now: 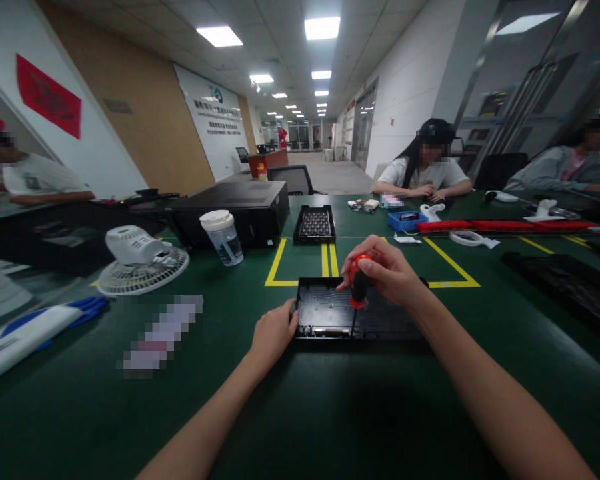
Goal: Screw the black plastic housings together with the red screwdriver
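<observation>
A shallow black rectangular panel (321,295) with raised edges lies flat on the green table in front of me. My left hand (275,331) is closed on its left edge, the fingertips partly hidden by the rim. In my right hand (387,265) is a screwdriver (359,288) with a red and black handle, gripped from above. Its thin shaft points down at the panel near the front edge; whether the tip touches a screw, I cannot tell. My right hand and forearm cover part of the panel's right half.
Beyond the panel stands a black tray (315,225) of small round parts, beside a large black case (233,207). A lidded cup (223,237) and white fan (143,263) are at left. At right lie a blue box (407,221) and red strip (495,227). Other people sit around.
</observation>
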A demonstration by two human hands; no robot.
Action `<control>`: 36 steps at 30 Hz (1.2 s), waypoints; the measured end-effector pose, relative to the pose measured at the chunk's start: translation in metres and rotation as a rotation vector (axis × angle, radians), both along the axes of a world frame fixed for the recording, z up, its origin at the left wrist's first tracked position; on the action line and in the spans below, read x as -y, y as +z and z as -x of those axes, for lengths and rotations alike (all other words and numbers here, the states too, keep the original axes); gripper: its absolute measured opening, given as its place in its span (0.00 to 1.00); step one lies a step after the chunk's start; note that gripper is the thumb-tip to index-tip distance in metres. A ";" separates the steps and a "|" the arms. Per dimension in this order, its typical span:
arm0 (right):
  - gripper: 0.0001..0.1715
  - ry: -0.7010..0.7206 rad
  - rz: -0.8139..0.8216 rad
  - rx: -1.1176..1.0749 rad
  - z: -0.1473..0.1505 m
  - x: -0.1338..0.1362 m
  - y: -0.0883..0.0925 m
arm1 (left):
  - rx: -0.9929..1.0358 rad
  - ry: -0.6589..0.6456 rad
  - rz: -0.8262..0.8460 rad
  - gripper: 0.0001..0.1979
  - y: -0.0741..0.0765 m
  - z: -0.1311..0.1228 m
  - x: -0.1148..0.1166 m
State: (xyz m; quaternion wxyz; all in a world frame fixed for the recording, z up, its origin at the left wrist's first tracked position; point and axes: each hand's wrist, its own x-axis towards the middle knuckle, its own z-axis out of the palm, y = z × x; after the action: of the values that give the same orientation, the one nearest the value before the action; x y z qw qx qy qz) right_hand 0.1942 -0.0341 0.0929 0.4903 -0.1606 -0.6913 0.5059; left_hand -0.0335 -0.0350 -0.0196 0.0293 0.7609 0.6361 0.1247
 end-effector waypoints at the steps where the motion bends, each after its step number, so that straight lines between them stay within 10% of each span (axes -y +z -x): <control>1: 0.07 -0.008 -0.005 -0.001 0.000 0.000 0.000 | 0.004 0.001 0.003 0.20 0.001 0.000 0.000; 36: 0.09 -0.370 -0.111 0.136 0.011 0.009 0.003 | 0.014 0.023 0.037 0.20 0.004 -0.002 0.002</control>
State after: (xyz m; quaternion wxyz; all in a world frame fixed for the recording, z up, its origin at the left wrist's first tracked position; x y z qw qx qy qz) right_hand 0.1832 -0.0432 0.0955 0.5352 -0.2912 -0.7084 0.3562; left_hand -0.0315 -0.0369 -0.0157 0.0465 0.7518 0.6470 0.1185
